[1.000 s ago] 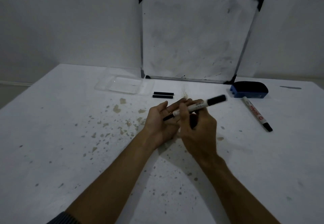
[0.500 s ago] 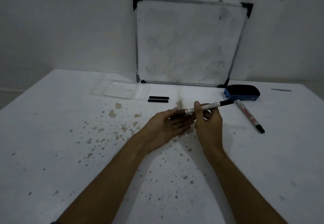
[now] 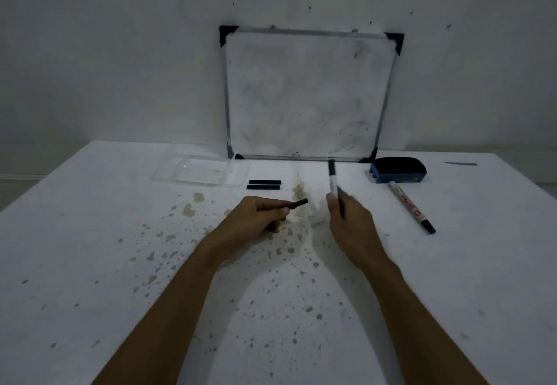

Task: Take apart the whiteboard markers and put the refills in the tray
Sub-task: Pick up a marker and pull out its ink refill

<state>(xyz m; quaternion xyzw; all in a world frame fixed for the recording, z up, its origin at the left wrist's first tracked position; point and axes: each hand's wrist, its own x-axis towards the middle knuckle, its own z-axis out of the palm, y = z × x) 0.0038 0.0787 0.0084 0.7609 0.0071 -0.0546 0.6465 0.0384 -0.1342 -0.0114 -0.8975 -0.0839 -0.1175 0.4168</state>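
Note:
My left hand (image 3: 259, 215) grips a thin black refill (image 3: 297, 203) whose free end points right. To its right, my right hand (image 3: 349, 218) holds the white marker body (image 3: 332, 179) nearly upright, its black end up; a second thin dark piece shows blurred in the same hand. The two hands are apart. A clear plastic tray (image 3: 199, 172) lies at the back left and looks empty. Two black refills (image 3: 264, 184) lie side by side just right of the tray. Another whole marker (image 3: 411, 206) lies at the right.
A small whiteboard (image 3: 307, 95) leans on the wall at the back. A blue eraser (image 3: 398, 170) sits right of it, touching the spare marker's end. The white table (image 3: 120, 264) carries many brownish stains around my hands.
The hands have pulled apart: the black refill came out of the marker and stays in my left hand. My right hand swung the marker body from level to upright.

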